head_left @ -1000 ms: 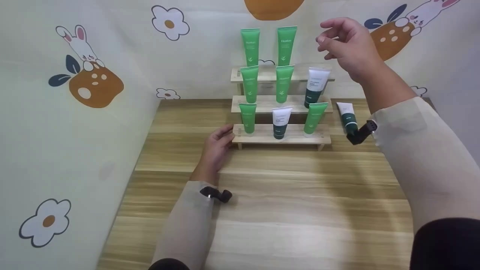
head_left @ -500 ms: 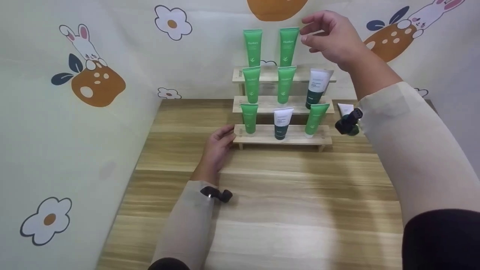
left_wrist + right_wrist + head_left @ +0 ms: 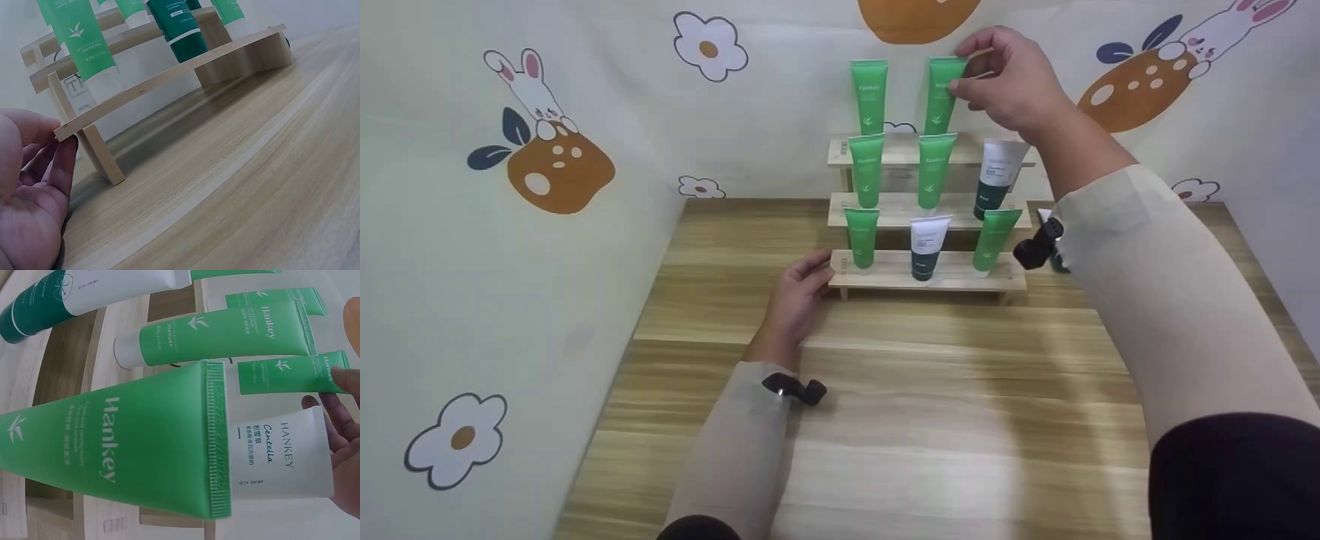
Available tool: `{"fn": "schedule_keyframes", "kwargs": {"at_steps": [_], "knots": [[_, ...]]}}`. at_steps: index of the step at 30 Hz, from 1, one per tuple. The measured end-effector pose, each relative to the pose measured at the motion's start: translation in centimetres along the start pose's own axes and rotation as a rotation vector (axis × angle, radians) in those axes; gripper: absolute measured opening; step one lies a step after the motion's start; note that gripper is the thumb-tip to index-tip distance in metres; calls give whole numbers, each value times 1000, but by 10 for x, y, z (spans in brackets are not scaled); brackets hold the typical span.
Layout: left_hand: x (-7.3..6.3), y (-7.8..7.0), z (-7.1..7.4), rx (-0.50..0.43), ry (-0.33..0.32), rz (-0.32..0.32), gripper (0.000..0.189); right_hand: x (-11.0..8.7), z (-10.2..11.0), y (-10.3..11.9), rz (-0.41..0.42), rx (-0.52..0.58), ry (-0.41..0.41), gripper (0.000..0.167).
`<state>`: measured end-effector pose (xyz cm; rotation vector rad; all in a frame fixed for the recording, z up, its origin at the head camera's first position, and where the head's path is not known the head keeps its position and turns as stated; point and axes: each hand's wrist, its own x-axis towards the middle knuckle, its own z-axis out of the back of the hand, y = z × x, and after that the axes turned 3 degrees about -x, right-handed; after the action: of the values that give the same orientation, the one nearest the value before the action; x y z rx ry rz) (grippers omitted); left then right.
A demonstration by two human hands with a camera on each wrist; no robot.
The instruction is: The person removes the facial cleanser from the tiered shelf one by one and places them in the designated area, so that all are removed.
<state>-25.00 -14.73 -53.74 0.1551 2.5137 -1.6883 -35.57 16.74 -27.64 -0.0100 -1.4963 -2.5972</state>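
A three-tier wooden stand (image 3: 885, 280) holds rows of upright tubes. My left hand (image 3: 795, 296) grips the left end of its lowest shelf; in the left wrist view the thumb lies over the shelf (image 3: 140, 90) and fingers curl beneath. At the top tier's right, my right hand (image 3: 1011, 84) pinches the upper right edge of a green squeeze tube (image 3: 940, 101), thumb in front and fingers partly hidden behind. The right wrist view shows that tube (image 3: 292, 374) under the thumb. Another green tube (image 3: 869, 96) stands to its left.
White and dark green tubes stand on the middle tier's right (image 3: 999, 172) and the lowest tier's centre (image 3: 928, 244), among other green tubes. A further white-topped tube (image 3: 1044, 215) lies on the wooden table (image 3: 885, 405) right of the stand, mostly behind my right sleeve. A patterned wall backs everything.
My right hand has moved left from beside the top tier and taken hold of the right green tube. The left hand has stayed on the shelf's end.
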Motion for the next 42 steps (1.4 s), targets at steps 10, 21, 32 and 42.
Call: {"fn": "schedule_keyframes", "kwargs": {"at_steps": [10, 21, 32, 42], "knots": [[0, 0, -2, -39, -1, -5, 43, -6, 14, -14, -31, 46, -48, 37], [1, 3, -1, -24, -1, -13, 42, -23, 52, -36, -54, 116, -103, 36], [1, 3, -3, -25, 2, -20, 43, -44, 86, -63, -52, 314, -169, 41], [-1, 3, -3, -39, -12, -29, 43, -58, 105, -89, -46, 572, -187, 49]]}}
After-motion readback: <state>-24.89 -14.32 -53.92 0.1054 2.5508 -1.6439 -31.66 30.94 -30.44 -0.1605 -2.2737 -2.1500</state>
